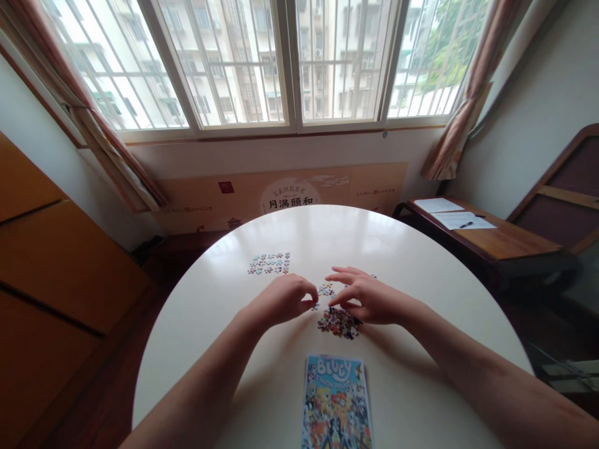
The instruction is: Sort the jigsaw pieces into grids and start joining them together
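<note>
sorting tiny jigsaw pieces at a round table

we had both hands over the loose pile of puzzle pieces (337,322) near the middle of the white table (196,349). our left hand (281,300) had its grip pinched together, thumb meeting fingertips, probably on one small piece, though the piece itself was too small to make out. our right hand (367,298) lay flat-ish with fingers spread apart, tips touching the table just above the pile, holding nothing that we could see. a few scattered pieces (326,290) sat between the two hands.

to do this well, we judged: pick one piece at a time, pinch by the edges, keep the pile from sliding on the slick top.

materials: table glossy, smooth, round, reflecting the window. pieces thin card, knobbed, multicoloured, matte. a laid-out group of pieces (269,263) sat in loose rows further left, well apart from the pile. the puzzle box (337,402) lay flat near us, rectangular, glossy printed cartoon lid.
</note>
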The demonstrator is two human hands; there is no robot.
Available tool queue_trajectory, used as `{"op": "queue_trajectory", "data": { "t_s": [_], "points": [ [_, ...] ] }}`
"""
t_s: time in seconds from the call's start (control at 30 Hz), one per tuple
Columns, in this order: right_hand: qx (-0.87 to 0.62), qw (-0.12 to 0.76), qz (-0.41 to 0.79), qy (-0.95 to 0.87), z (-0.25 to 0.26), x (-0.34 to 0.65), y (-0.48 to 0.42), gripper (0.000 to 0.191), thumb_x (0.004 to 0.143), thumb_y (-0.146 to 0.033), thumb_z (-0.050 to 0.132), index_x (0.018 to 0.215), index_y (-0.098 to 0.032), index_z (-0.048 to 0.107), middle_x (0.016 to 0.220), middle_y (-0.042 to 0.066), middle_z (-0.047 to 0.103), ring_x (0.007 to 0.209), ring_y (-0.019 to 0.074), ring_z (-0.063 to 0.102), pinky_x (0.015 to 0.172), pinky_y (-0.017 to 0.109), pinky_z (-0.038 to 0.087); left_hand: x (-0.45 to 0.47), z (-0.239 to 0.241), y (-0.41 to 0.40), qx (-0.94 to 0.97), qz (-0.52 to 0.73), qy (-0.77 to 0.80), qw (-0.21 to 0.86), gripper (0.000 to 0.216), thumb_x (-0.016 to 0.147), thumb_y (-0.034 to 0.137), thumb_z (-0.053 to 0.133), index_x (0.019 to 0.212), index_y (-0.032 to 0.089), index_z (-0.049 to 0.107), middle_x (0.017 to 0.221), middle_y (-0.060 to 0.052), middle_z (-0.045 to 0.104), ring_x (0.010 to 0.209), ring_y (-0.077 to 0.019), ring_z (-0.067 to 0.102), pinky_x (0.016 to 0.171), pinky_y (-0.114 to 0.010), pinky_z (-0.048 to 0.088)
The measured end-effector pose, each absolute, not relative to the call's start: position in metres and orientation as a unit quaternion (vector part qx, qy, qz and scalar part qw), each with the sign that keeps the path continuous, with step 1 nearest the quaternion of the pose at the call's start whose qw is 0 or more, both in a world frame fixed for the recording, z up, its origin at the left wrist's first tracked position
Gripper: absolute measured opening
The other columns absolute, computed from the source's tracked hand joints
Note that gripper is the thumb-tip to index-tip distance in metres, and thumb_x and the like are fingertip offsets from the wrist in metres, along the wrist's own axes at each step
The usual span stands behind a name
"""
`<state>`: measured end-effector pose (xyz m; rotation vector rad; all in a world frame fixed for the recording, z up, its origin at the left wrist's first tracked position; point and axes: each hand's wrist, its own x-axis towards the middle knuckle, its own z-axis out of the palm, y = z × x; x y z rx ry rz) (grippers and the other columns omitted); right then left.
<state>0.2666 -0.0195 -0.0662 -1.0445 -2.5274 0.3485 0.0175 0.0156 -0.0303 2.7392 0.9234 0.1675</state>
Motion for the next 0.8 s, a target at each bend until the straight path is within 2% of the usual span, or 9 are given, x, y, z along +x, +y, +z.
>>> {"op": "queue_trajectory", "data": {
  "t_s": [0.13, 0.3, 0.5, 0.63, 0.8],
  "points": [
    [-0.392, 0.205, 0.12, -0.889, -0.067, 0.258, -0.022, 0.021, 0.085, -0.023, 0.07, 0.103, -0.031, 0.079, 0.142, 0.005, 0.058, 0.142, 0.0341, 0.041, 0.113, 0.059, 0.036, 0.021, -0.033, 0.013, 0.941, 0.06, 0.307, 0.131, 0.015, 0.083, 0.019, 0.064, 0.085, 0.025, 0.077, 0.084, 0.001, 0.076, 0.08, -0.0168, 0.067, 0.075, -0.027, 0.048],
    [-0.404, 0.216, 0.122, -0.881, -0.072, 0.25, -0.02, 0.011, 0.085, -0.025, 0.073, 0.091, -0.03, 0.08, 0.139, 0.005, 0.061, 0.141, 0.0354, 0.043, 0.112, 0.059, 0.036, 0.022, -0.036, 0.012, 0.943, 0.065, 0.298, 0.133, 0.014, 0.082, 0.019, 0.065, 0.084, 0.025, 0.077, 0.083, 0.001, 0.076, 0.077, -0.0159, 0.066, 0.073, -0.026, 0.047],
    [-0.42, 0.233, 0.192, -0.856, -0.071, 0.25, -0.019, 0.009, 0.082, -0.02, 0.074, 0.087, -0.026, 0.079, 0.141, 0.007, 0.059, 0.144, 0.0335, 0.039, 0.114, 0.056, 0.036, 0.022, -0.035, 0.013, 0.942, 0.061, 0.304, 0.132, 0.017, 0.079, 0.015, 0.064, 0.084, 0.025, 0.078, 0.084, 0.001, 0.077, 0.078, -0.0162, 0.067, 0.076, -0.026, 0.048],
    [-0.437, 0.26, 0.245, -0.825, -0.065, 0.261, -0.015, 0.008, 0.086, -0.026, 0.071, 0.088, -0.023, 0.078, 0.144, 0.01, 0.056, 0.146, 0.0319, 0.036, 0.115, 0.056, 0.035, 0.023, -0.035, 0.013, 0.94, 0.063, 0.31, 0.131, 0.015, 0.081, 0.016, 0.065, 0.083, 0.025, 0.078, 0.084, 0.001, 0.077, 0.078, -0.0161, 0.067, 0.075, -0.027, 0.048],
    [-0.478, 0.255, 0.211, -0.814, -0.065, 0.28, -0.007, 0.009, 0.086, -0.024, 0.069, 0.085, -0.021, 0.078, 0.145, 0.012, 0.054, 0.148, 0.0351, 0.031, 0.116, 0.06, 0.032, 0.025, -0.036, 0.011, 0.939, 0.069, 0.31, 0.132, 0.017, 0.081, 0.016, 0.066, 0.087, 0.025, 0.078, 0.088, 0.001, 0.078, 0.082, -0.0167, 0.068, 0.076, -0.027, 0.049]
  ]
}}
